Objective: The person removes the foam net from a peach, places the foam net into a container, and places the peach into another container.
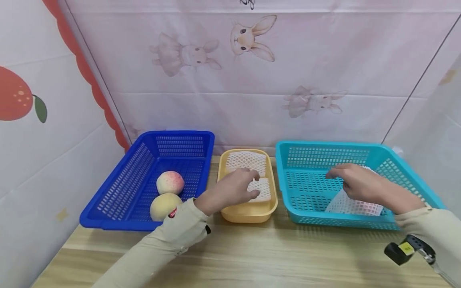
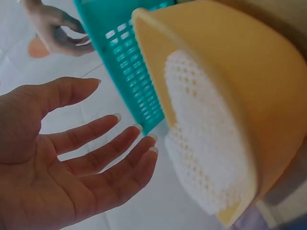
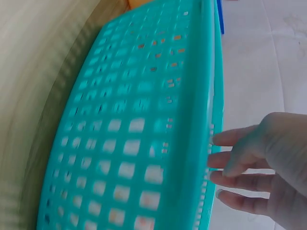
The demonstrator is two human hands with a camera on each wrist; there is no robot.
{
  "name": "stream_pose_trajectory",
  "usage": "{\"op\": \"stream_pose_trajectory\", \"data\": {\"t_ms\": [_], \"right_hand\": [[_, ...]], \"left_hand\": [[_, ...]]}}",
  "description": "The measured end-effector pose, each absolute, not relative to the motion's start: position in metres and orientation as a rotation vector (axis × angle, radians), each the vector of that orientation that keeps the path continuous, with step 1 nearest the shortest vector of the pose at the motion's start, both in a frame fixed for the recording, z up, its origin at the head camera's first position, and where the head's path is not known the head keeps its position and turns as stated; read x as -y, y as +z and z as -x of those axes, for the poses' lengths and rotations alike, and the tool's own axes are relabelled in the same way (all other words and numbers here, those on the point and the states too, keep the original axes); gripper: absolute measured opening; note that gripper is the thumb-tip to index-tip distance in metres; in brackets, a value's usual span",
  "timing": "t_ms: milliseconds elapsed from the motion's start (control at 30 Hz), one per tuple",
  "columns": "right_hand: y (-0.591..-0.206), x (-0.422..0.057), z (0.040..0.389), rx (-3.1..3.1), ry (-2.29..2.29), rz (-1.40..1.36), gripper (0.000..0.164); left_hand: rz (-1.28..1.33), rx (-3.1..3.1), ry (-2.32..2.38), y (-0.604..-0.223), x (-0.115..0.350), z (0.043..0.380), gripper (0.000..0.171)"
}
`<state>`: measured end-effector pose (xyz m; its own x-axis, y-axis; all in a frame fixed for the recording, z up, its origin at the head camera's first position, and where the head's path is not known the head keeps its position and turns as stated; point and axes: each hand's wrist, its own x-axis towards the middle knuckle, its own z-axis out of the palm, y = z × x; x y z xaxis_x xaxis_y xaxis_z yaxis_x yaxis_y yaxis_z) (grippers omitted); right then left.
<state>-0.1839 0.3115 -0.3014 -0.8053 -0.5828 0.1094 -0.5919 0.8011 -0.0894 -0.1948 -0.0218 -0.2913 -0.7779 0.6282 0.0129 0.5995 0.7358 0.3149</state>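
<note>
Forearms (image 1: 144, 256) in pale sleeves (image 1: 432, 224) extend forward and converge slightly, the hands well apart. Left hand (image 1: 233, 187): back turned upward, fingers (image 2: 100, 158) separated and gently bent, thumb (image 2: 72, 91) standing clear of them. Right hand (image 1: 361, 182): likewise back upward, fingers (image 3: 244, 182) slightly bent and loosely spread, thumb partly overlapping them in the right wrist view.

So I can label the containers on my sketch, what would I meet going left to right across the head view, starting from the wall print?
Printed red fruit on the left wall → dark blue basket → yellow tray → turquoise basket.
</note>
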Motion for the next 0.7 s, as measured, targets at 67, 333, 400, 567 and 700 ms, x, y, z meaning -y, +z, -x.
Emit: {"op": "stream_pose_trajectory", "data": {"t_ms": [67,333,400,567,700], "right_hand": [[-0.303,-0.319,0.182,2.920,0.164,-0.952,0.048],[-0.314,-0.350,0.179,2.950,-0.089,-0.889,0.067],[-0.317,-0.357,0.179,2.962,-0.136,-0.873,0.069],[-0.325,-0.371,0.177,2.969,-0.210,-0.882,0.073],[-0.331,-0.377,0.176,2.918,-0.237,-0.927,0.070]], "left_hand": [[-1.016,-2.831,0.488,-0.295,0.019,0.194,0.032],[-1.285,-2.888,0.527,-0.304,-0.010,0.196,0.027],[-1.382,-2.877,0.515,-0.305,-0.021,0.196,0.025],[-1.528,-2.854,0.430,-0.308,-0.046,0.196,0.025],[-1.574,-2.876,0.327,-0.312,-0.061,0.196,0.026]]}}
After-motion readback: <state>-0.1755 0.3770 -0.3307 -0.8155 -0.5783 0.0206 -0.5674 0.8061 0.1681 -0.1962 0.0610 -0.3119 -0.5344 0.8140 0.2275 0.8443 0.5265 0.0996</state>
